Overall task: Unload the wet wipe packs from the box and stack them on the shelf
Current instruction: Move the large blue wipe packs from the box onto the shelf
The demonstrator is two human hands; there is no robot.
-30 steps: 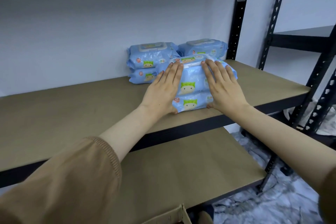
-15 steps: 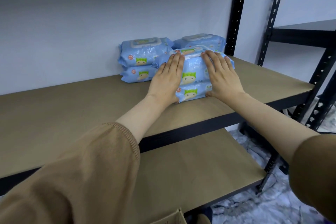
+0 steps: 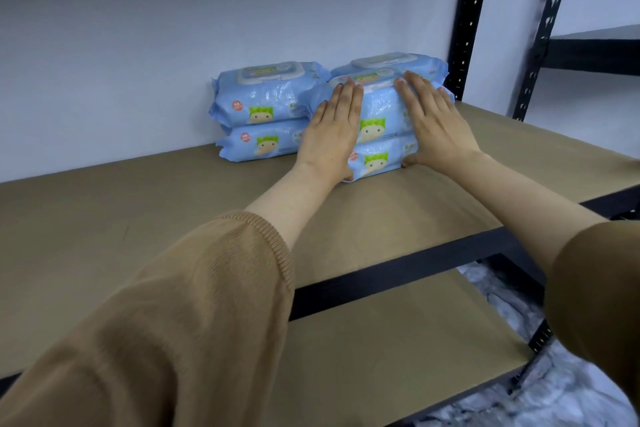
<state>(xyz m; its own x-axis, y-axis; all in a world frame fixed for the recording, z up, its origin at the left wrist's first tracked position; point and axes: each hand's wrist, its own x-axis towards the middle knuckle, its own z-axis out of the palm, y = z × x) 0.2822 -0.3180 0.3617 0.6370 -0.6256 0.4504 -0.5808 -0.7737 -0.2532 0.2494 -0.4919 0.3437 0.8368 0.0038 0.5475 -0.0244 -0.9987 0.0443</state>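
Note:
Blue wet wipe packs with a green-haired cartoon face stand in stacks on the brown shelf board point(image 3: 138, 211), at its back right. The front stack point(image 3: 379, 135) is two packs high. My left hand point(image 3: 332, 130) presses flat against its left front, fingers straight. My right hand point(image 3: 433, 125) presses flat on its right front, thumb at the lower pack. Behind to the left sits another two-pack stack point(image 3: 266, 114). One more pack point(image 3: 391, 62) shows behind the front stack. The box is out of view.
A white wall backs the shelf. A black perforated upright point(image 3: 467, 21) rises right of the packs. A lower shelf board point(image 3: 381, 357) lies underneath. A second black rack point(image 3: 588, 52) stands at the far right, over a floor covered in crumpled white plastic sheet point(image 3: 554, 395).
Both hands have pushed the front stack back toward the wall, close against the rear packs. The camera has moved in closer; the box corner at the bottom edge has dropped out of view.

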